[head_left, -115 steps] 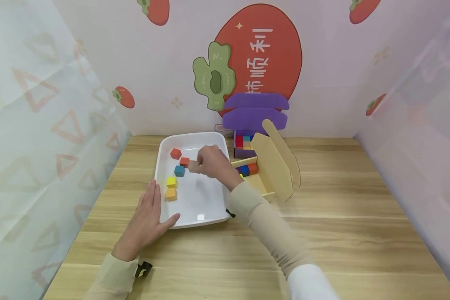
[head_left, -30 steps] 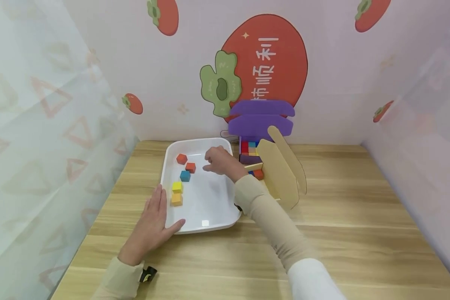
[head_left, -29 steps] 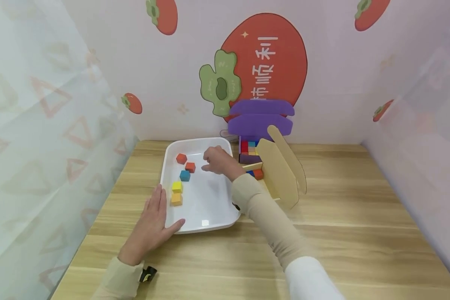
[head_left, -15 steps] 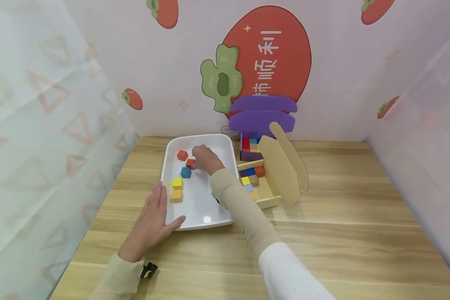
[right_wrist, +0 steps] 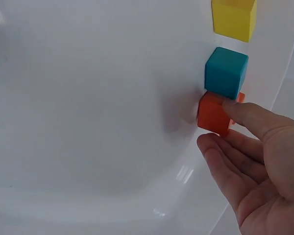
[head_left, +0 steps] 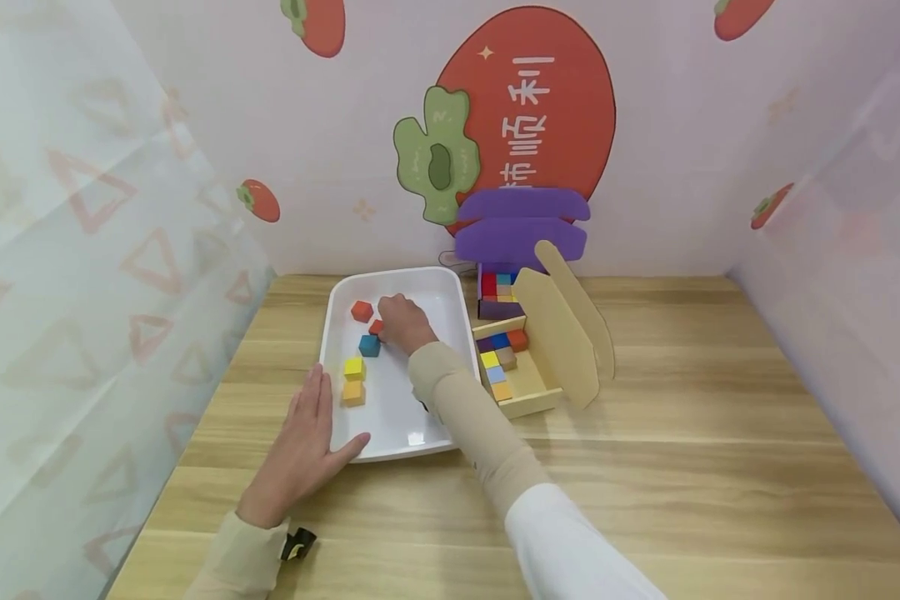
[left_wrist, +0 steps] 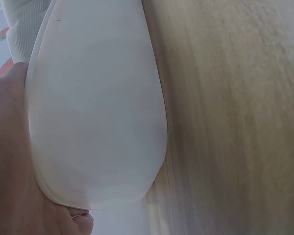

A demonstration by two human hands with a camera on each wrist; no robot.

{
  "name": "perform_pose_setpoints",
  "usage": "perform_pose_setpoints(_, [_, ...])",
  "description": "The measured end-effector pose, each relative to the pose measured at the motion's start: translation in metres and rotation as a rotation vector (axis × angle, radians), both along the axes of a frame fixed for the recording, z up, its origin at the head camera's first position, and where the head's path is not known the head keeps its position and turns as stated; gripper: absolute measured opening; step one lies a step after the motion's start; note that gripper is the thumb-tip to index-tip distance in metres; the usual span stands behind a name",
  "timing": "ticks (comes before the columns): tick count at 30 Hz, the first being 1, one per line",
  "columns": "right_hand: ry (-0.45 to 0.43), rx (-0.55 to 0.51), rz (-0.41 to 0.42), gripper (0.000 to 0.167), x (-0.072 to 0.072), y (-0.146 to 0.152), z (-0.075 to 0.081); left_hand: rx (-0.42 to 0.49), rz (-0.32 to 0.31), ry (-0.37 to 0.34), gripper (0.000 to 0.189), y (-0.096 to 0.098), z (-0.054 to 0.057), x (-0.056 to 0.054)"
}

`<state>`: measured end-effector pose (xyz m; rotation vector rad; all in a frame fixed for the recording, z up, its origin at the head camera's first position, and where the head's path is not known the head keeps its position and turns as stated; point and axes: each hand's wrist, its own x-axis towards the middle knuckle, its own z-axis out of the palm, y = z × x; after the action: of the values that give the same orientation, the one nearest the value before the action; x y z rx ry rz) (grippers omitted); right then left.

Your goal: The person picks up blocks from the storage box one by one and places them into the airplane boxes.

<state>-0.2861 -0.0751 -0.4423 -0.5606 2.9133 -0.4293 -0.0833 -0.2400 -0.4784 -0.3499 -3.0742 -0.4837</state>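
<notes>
My left hand [head_left: 300,429] lies along the near left corner of the white tray [head_left: 390,454], fingers straight and thumb over the front rim. In the right wrist view, my right hand [right_wrist: 264,161] has its thumb on one side of a red block [right_wrist: 213,115] and its fingertips at the opposite side. A teal block [right_wrist: 226,71] sits right beside this red one, with a yellow block [right_wrist: 233,19] farther along. The tray also holds another red block [head_left: 362,311] and an orange-yellow block [head_left: 353,393]. My right hand partly covers the gripped block in the head view.
Right of the tray stands an open tan box [head_left: 528,407] with several coloured blocks inside, its lid [head_left: 558,333] tipped to the right. Behind it, an open purple box [head_left: 498,311] holds several blocks packed together. A patterned backdrop [head_left: 667,167] rises behind the wooden table [head_left: 682,467].
The light wooden block seen earlier in my right hand is no longer there. That hand has moved left within the tray onto the red block. My left hand stays at the tray corner.
</notes>
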Motion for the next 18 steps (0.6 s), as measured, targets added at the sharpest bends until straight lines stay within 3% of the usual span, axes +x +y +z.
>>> perform_pose_setpoints(4, [0.015,-0.013,-0.004,0.031,0.002,0.005,0.009,0.003,-0.002,0.010,0.113,0.000,0.000,-0.001])
perform_pose_setpoints(11, [0.119,-0.065,-0.029,0.027,0.011,0.026,0.036,0.001,0.002,0.000,0.116,0.002,-0.002,-0.002])
perform_pose_setpoints(18, [0.071,-0.180,-0.097,0.027,0.035,0.049,0.059,-0.004,0.023,-0.025,0.117,0.001,-0.002,0.000])
